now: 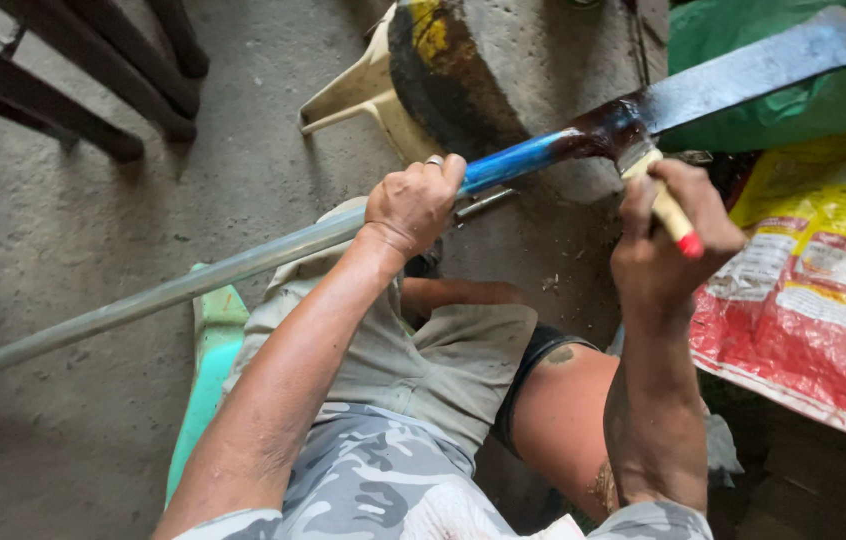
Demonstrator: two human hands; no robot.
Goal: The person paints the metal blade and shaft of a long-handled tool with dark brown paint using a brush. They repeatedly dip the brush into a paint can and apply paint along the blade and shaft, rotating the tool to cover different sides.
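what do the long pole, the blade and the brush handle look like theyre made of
Long pole: likely metal tubing, dull grey with an even sheen, painted blue near the left hand.
Blade: apparently steel, flat grey, scuffed.
Brush handle in the right hand: probably wood, pale cream with a red tip.

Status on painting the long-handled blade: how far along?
Done: blue coat on the metal pole near the blade, dark wet coat at the joint. In hand: left hand steadies the pole, right hand works a small paintbrush there. Left: the grey steel blade and lower pole look bare.
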